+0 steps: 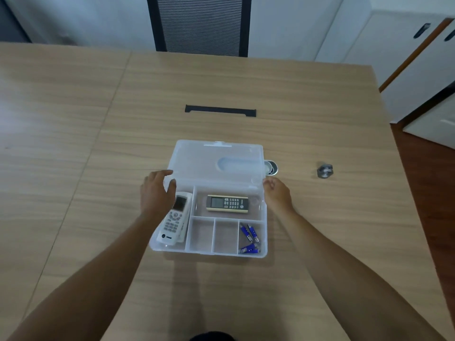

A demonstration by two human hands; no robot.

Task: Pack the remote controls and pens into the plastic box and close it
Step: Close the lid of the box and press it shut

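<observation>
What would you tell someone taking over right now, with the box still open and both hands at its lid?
Left hand: at the lid's left end, fingers on its edge, not clearly gripping.
Right hand: at the lid's right corner, fingers curled; grip unclear.
Box: open on the table, lid tilted back.
White remote: in the long left compartment.
Gold remote: in the wide rear compartment.
Pens: in the front right compartment; the two front compartments beside them are empty.
Done: everything appears packed.
Left: swing the lid down and close it.
</observation>
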